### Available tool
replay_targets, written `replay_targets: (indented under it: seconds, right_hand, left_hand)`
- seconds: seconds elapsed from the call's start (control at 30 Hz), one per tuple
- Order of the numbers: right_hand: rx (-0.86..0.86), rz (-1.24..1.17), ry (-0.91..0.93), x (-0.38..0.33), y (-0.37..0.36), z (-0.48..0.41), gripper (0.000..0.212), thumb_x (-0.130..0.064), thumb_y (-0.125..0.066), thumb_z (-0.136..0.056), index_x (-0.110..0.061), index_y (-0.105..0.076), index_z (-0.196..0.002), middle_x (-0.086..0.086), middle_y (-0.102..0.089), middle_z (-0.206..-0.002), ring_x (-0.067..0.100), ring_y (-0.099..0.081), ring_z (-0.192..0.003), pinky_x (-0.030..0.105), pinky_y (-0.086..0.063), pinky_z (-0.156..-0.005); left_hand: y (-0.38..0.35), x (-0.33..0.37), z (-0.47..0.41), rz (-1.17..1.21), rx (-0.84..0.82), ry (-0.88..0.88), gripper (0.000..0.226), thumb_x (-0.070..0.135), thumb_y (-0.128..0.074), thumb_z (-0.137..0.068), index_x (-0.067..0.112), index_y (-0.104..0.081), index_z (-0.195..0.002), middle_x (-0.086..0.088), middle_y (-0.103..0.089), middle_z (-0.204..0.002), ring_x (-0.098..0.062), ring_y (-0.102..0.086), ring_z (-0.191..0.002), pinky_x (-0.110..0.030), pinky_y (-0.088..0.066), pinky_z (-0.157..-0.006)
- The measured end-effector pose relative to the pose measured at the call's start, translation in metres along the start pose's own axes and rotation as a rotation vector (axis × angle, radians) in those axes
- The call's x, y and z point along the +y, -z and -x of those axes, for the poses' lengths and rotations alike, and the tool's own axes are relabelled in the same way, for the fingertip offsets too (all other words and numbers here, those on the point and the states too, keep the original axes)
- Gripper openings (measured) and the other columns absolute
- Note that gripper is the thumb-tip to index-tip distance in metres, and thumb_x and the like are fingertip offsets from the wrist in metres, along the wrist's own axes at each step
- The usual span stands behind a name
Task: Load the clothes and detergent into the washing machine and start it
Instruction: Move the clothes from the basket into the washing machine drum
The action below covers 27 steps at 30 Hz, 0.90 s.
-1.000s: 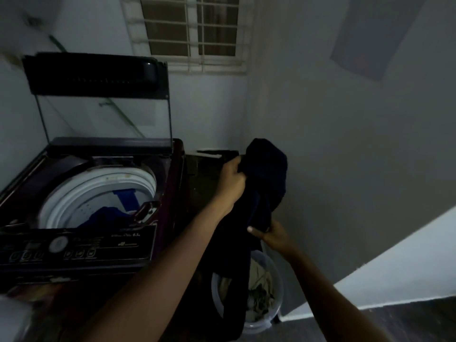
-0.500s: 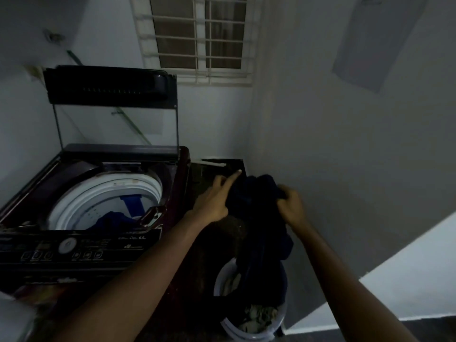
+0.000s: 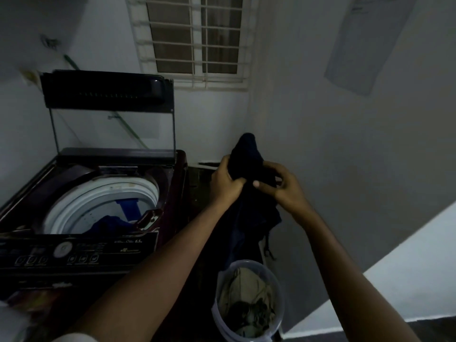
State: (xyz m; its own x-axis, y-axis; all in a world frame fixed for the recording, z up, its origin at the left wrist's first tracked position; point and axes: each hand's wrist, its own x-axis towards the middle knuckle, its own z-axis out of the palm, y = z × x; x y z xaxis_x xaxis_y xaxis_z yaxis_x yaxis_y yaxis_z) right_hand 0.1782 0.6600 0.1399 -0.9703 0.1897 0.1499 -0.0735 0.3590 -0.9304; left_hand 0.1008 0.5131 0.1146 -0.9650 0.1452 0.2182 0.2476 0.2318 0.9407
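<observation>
The washing machine [image 3: 81,250] stands with its lid up and blue clothes [image 3: 108,222] already in the drum. To its right I hold a dark garment [image 3: 249,164] bunched up, its tail hanging toward the bucket [image 3: 249,261], which sits lower, also right of the machine. My left hand [image 3: 227,180] grips the bunch, and my right hand [image 3: 283,186] pinches it on the side away from the machine. My worry is that the trailing end could snag the bucket's rim, or catch the machine's near corner and slip out short of the drum.
</observation>
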Motion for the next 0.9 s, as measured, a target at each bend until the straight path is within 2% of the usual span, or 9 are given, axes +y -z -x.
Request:
replay_targets:
  seconds: [0.03, 0.17, 0.33, 0.4, 0.47, 0.57, 0.67, 0.8, 0.9]
  right_hand:
    - [0.064, 0.021, -0.018, 0.014, 0.0, 0.009, 0.067, -0.031, -0.079, -0.077, -0.025, -0.048, -0.137, -0.013, -0.051, -0.131, -0.006, -0.051, -0.112, 0.005, -0.041, -0.087]
    - [0.231, -0.052, -0.208, 0.07, -0.014, 0.05, 0.096, -0.042, -0.081, -0.07, -0.029, -0.027, -0.149, -0.01, -0.03, -0.152, 0.014, -0.038, -0.133, 0.033, -0.043, -0.099]
    - [-0.061, -0.033, -0.236, 0.099, -0.068, 0.055, 0.109, -0.05, -0.086, -0.063, -0.028, -0.023, -0.149, -0.014, -0.035, -0.149, 0.006, -0.04, -0.132, 0.03, -0.042, -0.103]
    - [-0.053, 0.033, -0.241, 0.11, -0.081, 0.043, 0.082, -0.042, -0.082, -0.073, -0.023, -0.039, -0.141, -0.011, -0.05, -0.138, 0.005, -0.053, -0.117, 0.026, -0.047, -0.093]
    - [0.02, 0.048, -0.302, 0.111, -0.083, 0.035, 0.033, -0.01, -0.065, -0.089, -0.014, -0.056, -0.121, 0.004, -0.064, -0.114, 0.011, -0.06, -0.088, 0.018, -0.048, -0.07]
    - [0.154, -0.006, -0.329, 0.108, -0.061, 0.03, 0.026, 0.015, -0.041, -0.085, -0.002, -0.061, -0.087, 0.021, -0.065, -0.081, 0.022, -0.055, -0.063, 0.033, -0.047, -0.054]
    - [0.31, -0.178, -0.402, 0.093, -0.026, 0.024, 0.02, 0.009, -0.038, -0.09, 0.019, -0.055, -0.094, 0.041, -0.059, -0.09, 0.026, -0.054, -0.072, 0.04, -0.045, -0.059]
    - [0.411, -0.373, -0.308, 0.036, -0.001, 0.005, 0.025, 0.009, -0.039, -0.091, 0.01, -0.061, -0.104, 0.016, -0.063, -0.091, 0.024, -0.059, -0.076, 0.029, -0.052, -0.059]
    - [0.342, -0.301, -0.209, 0.002, -0.007, -0.01, 0.021, 0.008, -0.04, -0.083, -0.003, -0.058, -0.082, 0.008, -0.054, -0.076, 0.02, -0.05, -0.067, 0.029, -0.044, -0.057]
  left_hand:
    - [0.001, 0.004, -0.003, 0.046, 0.028, 0.018, 0.052, 0.009, -0.07, -0.079, 0.022, -0.053, -0.126, -0.004, -0.066, -0.115, -0.021, -0.064, -0.1, -0.035, -0.057, -0.082]
    - [0.006, 0.022, -0.013, 0.315, 0.142, 0.076, 0.052, 0.014, -0.076, -0.081, 0.023, -0.054, -0.126, 0.002, -0.066, -0.117, -0.014, -0.064, -0.103, -0.032, -0.056, -0.088]
    - [0.008, 0.045, -0.016, 0.646, 0.211, 0.17, 0.049, 0.006, -0.077, -0.079, 0.019, -0.056, -0.122, -0.001, -0.067, -0.113, -0.015, -0.066, -0.102, -0.034, -0.056, -0.09]
    - [0.008, 0.045, -0.015, 0.693, 0.222, 0.189, 0.049, 0.005, -0.078, -0.079, 0.017, -0.055, -0.122, -0.002, -0.067, -0.113, -0.016, -0.066, -0.102, -0.035, -0.057, -0.089]
    - [0.011, 0.04, -0.014, 0.692, 0.24, 0.184, 0.047, 0.004, -0.077, -0.08, 0.018, -0.055, -0.12, -0.002, -0.067, -0.112, -0.018, -0.066, -0.102, -0.034, -0.057, -0.088]
    - [0.027, 0.027, -0.017, 0.594, 0.288, 0.155, 0.047, 0.006, -0.076, -0.081, 0.022, -0.054, -0.119, 0.003, -0.066, -0.11, -0.014, -0.065, -0.1, -0.029, -0.056, -0.084]
    - [0.048, 0.008, -0.02, 0.31, 0.272, 0.082, 0.051, 0.01, -0.074, -0.08, 0.032, -0.051, -0.12, 0.005, -0.063, -0.116, -0.015, -0.062, -0.105, -0.033, -0.054, -0.091]
    - [0.053, 0.001, -0.011, -0.018, 0.11, -0.008, 0.053, 0.004, -0.066, -0.083, 0.02, -0.05, -0.132, -0.001, -0.061, -0.122, -0.019, -0.059, -0.108, -0.031, -0.051, -0.088]
    - [0.047, 0.011, -0.004, -0.153, -0.042, -0.069, 0.054, 0.002, -0.059, -0.087, 0.017, -0.047, -0.138, 0.001, -0.058, -0.121, -0.012, -0.054, -0.105, -0.022, -0.044, -0.08]
